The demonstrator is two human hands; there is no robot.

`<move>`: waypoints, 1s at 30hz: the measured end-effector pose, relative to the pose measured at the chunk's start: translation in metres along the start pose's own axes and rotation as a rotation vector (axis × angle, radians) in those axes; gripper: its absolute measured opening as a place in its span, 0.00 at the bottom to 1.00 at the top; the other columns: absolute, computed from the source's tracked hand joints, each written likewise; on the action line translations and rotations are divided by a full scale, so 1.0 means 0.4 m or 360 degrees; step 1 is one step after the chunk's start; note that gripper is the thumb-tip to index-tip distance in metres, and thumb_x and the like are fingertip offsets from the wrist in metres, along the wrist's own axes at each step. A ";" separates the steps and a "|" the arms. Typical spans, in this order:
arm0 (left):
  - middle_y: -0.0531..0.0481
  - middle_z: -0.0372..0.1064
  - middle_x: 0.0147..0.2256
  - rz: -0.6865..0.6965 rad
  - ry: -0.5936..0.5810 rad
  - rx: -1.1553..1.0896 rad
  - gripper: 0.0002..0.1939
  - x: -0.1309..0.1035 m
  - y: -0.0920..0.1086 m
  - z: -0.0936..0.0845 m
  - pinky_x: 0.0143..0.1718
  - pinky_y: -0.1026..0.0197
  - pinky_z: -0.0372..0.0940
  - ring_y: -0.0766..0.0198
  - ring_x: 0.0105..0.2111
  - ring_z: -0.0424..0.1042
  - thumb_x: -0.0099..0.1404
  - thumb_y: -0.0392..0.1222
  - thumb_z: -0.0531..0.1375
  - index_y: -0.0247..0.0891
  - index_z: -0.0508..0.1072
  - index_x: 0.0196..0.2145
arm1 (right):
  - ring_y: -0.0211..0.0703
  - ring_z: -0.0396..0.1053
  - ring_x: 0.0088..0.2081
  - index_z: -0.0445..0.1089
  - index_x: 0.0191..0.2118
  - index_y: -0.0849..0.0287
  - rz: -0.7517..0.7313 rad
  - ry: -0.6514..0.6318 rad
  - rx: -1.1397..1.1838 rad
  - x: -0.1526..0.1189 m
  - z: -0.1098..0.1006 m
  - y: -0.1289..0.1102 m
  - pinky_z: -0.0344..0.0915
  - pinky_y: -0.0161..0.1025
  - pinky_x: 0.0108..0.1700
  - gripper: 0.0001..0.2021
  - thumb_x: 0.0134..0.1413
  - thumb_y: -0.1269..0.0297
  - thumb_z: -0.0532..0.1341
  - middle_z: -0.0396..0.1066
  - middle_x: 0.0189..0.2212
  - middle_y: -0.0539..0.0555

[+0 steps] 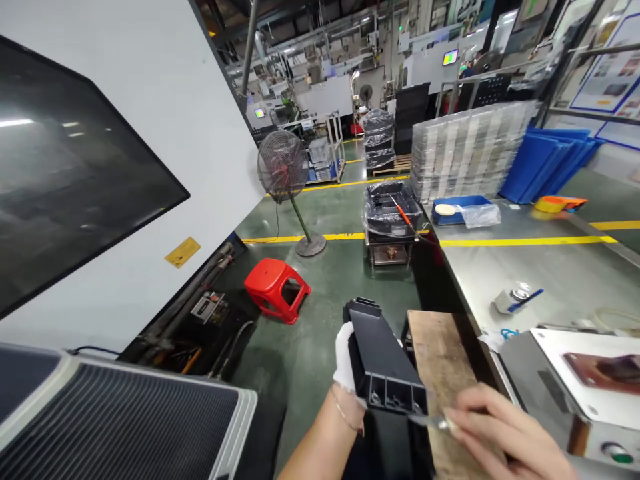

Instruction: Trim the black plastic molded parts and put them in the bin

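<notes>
So the long black plastic housing (pixel 383 360) is being held out over the gap between the machine and the worktop, hollow ribbed end facing the camera. The gloved left hand (pixel 344 357) is clamped around its left side, keeping it angled away. The bare right hand (pixel 500 433) is pinching a small metal blade (pixel 427 420), with the tip touching the bottom right edge of that open end. Looks to me like the trimming step, scraping flash off the rim. I'd guess the next bit needs the blade running along the edge with the left hand turning the part to bring up a fresh side.

Just right of the housing a wooden board (pixel 440 373) is lying on the steel worktop (pixel 525 273), so there isn't much elbow room that way. A tape roll (pixel 515 298) is sitting further back. On the left there's open green floor, with a red stool (pixel 277 288) and a pedestal fan (pixel 287 180) well apart from the hands.
</notes>
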State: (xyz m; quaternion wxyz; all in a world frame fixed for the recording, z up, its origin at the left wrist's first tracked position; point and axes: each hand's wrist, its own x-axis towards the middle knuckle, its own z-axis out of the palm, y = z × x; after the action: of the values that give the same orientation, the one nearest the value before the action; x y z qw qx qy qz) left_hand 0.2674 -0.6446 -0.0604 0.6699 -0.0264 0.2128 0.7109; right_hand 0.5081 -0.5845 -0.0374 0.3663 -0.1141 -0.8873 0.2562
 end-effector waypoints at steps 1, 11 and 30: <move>0.41 0.82 0.31 -0.0012 0.0022 0.0007 0.24 -0.004 0.043 -0.004 0.49 0.51 0.71 0.52 0.33 0.81 0.65 0.57 0.58 0.31 0.81 0.31 | 0.36 0.79 0.37 0.76 0.48 0.50 0.0026 0.0048 0.0004 0.034 0.033 -0.007 0.76 0.27 0.40 0.07 0.67 0.67 0.64 0.76 0.37 0.52; 0.39 0.80 0.29 0.0016 0.0383 -0.0233 0.24 -0.023 0.348 -0.064 0.58 0.43 0.68 0.44 0.42 0.81 0.68 0.55 0.56 0.32 0.80 0.30 | 0.39 0.79 0.39 0.78 0.47 0.51 0.0156 0.0075 0.0101 0.228 0.269 -0.045 0.77 0.30 0.40 0.09 0.64 0.70 0.66 0.76 0.37 0.53; 0.36 0.80 0.30 0.0023 0.0369 -0.0194 0.35 0.231 0.526 -0.073 0.43 0.52 0.71 0.51 0.32 0.79 0.70 0.62 0.49 0.25 0.81 0.35 | 0.37 0.77 0.36 0.74 0.48 0.54 -0.0050 -0.0040 0.0097 0.545 0.381 0.163 0.75 0.29 0.38 0.08 0.67 0.72 0.62 0.73 0.36 0.53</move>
State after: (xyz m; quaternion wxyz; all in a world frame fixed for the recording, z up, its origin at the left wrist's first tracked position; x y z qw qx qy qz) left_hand 0.0482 -0.5700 -0.0603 0.6327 -0.1476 0.2454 0.7195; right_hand 0.2474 -0.5012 -0.0349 0.3625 -0.0856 -0.8852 0.2787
